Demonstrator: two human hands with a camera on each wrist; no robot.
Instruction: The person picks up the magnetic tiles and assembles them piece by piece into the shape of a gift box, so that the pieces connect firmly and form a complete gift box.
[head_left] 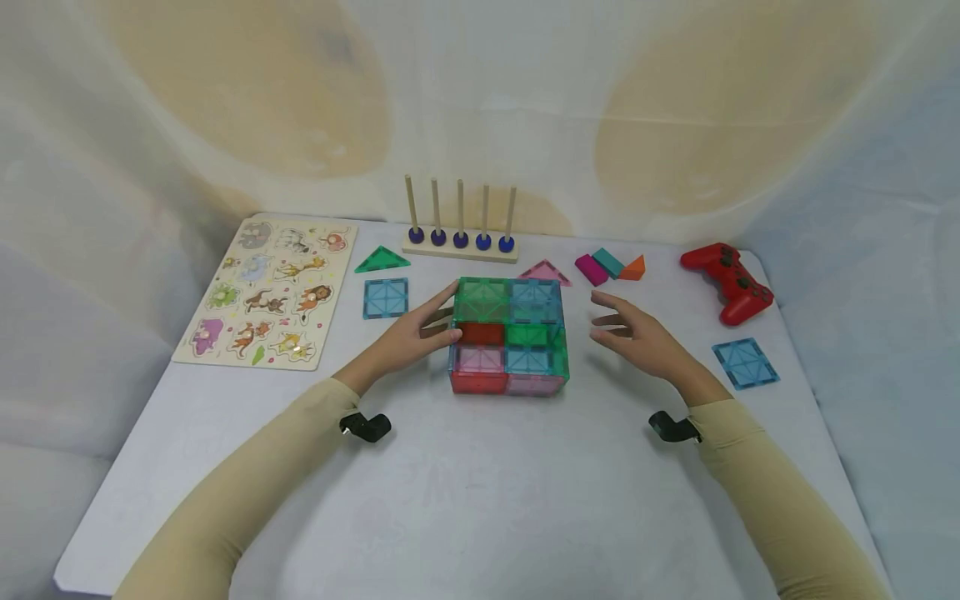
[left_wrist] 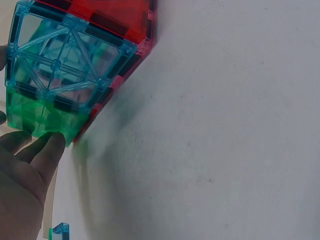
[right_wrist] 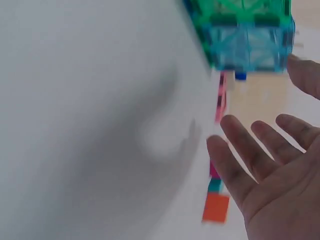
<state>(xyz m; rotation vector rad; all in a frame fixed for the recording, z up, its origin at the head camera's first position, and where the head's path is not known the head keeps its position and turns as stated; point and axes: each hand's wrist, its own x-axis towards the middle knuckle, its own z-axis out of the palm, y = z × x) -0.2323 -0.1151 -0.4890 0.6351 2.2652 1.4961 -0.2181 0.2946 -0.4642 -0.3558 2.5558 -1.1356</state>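
Note:
A box built of see-through magnetic tiles (head_left: pixel 510 335), in green, blue, red and pink, stands on the table in the head view. Along its left side lies my left hand (head_left: pixel 411 337), fingers fairly straight. In the left wrist view the fingertips (left_wrist: pixel 56 142) meet a green tile (left_wrist: pixel 37 115) at the box's edge, beside a blue tile (left_wrist: pixel 56 62). My right hand (head_left: pixel 637 336) hovers off the box's right side with its fingers spread and nothing in them. The right wrist view shows its fingers (right_wrist: pixel 245 145) apart from the tiles (right_wrist: pixel 245 45).
On the left lies an animal puzzle board (head_left: pixel 266 292). Behind the box stand a peg rack with blue beads (head_left: pixel 461 242) and a pink triangle tile (head_left: pixel 546 272). Loose blue tiles (head_left: pixel 386 298), a green triangle (head_left: pixel 382 259), small coloured blocks (head_left: pixel 609 265) and a red game controller (head_left: pixel 727 282) lie around.

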